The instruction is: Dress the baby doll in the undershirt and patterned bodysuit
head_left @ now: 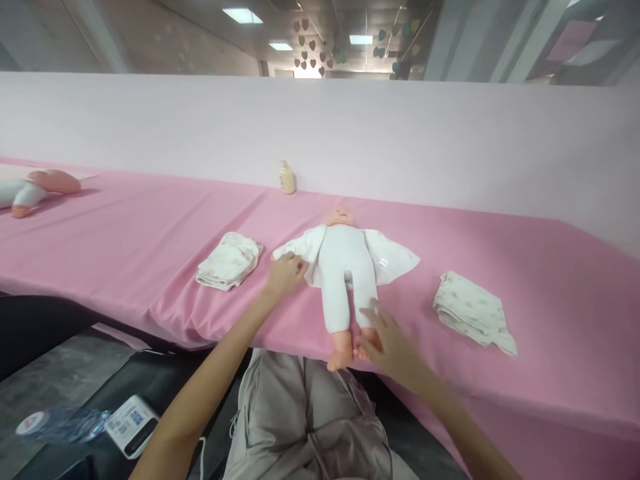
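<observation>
A baby doll [345, 267] in white lies on its back on the pink table [150, 227], head toward the wall, feet at the near edge. An open white garment [390, 257] is spread under its upper body. My left hand [286, 272] rests on the garment's left sleeve beside the doll's arm, fingers closed on the cloth. My right hand [387, 337] is at the doll's right lower leg and foot, fingers curled around it and slightly blurred.
A folded white cloth [229, 261] lies left of the doll, another folded cloth [473, 310] to its right. A small lotion bottle [287, 177] stands by the pale wall. A second doll [35, 190] lies far left. A water bottle [60, 423] sits below.
</observation>
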### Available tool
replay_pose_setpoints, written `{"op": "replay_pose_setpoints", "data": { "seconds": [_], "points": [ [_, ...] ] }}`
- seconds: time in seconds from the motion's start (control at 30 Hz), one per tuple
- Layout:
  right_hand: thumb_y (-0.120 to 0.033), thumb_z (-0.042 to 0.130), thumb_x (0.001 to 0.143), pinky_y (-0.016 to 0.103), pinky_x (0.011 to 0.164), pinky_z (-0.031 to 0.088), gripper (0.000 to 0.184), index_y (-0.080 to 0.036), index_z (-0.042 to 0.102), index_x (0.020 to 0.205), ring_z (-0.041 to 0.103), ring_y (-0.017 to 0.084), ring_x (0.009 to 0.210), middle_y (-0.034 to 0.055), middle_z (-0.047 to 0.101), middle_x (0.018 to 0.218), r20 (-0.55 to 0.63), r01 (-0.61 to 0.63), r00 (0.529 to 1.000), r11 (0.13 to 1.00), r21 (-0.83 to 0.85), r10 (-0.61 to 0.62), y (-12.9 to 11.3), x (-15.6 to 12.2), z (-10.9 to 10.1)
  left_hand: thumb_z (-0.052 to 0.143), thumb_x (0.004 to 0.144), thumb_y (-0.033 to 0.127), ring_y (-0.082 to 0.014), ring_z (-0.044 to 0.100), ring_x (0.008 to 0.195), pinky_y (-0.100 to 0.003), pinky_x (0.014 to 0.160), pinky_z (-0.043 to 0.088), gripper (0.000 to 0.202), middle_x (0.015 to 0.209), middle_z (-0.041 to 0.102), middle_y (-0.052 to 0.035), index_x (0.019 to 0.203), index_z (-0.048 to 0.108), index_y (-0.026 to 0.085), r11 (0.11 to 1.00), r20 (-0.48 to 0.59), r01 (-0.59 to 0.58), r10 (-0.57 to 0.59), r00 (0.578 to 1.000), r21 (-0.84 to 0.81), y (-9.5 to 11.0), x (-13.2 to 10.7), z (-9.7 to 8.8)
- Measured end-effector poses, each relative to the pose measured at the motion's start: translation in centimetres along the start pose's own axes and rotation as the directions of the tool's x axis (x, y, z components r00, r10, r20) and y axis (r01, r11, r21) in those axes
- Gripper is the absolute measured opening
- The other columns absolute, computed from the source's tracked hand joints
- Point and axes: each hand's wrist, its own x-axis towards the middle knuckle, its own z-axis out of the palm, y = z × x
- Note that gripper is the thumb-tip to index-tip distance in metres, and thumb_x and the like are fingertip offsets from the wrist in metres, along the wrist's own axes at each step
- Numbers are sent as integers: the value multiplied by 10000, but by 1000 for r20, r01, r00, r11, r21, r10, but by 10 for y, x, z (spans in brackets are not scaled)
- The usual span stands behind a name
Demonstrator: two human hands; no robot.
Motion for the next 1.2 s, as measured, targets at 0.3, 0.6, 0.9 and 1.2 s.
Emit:
{"op": "replay_pose_setpoints", "data": {
  "seconds": [0.3, 0.6, 0.9, 1.2],
  "points": [
    [-332, 327, 925, 468, 1054, 348, 443, -191, 416, 1335, 215, 274, 1372, 140, 213, 1486, -96, -31, 995, 999, 36, 35, -32, -29, 44, 403, 883, 438, -195, 442, 1241, -317, 1005, 396, 445, 1383, 428, -38, 1309, 415, 311, 847, 160, -137, 251, 955, -513, 46, -108, -7],
    [-308, 271, 940, 390, 1093, 304, 438, -126, 442, 1300, 229, 209, 1372, 143, 271, 1466, -28, 13, 1000, 994, 111, -10, -20, 12, 22, 542, 810, 440, -240, 264, 1364, -330, 1087, 320, 441, 1484, 233, -79, 1203, 546, 240, 805, 94, -171, 270, 958, -568, 53, -89, 20],
    [-228, 371, 863, 602, 959, 288, 380, -79, 528, 1176, 441, 351, 1182, 218, 536, 1203, -430, -611, 779, 704, -362, 456, 102, -35, -64, 464, 875, 329, -243, 386, 1275, -413, 1066, 337, 303, 1373, 397, -99, 1126, 574, 200, 817, -271, -137, -23, 962, -560, 59, -120, 22],
    [-479, 393, 870, 290, 666, 436, 337, -197, 537, 985, 528, 181, 710, 37, 574, 767, -75, -201, 969, 925, 322, 237, -36, -75, -27, 481, 846, 509, -258, 343, 1317, -418, 1103, 273, 638, 1418, 378, -105, 1401, 314, 243, 126, 162, 140, 178, 971, -982, 145, -201, -1]
  ]
}}
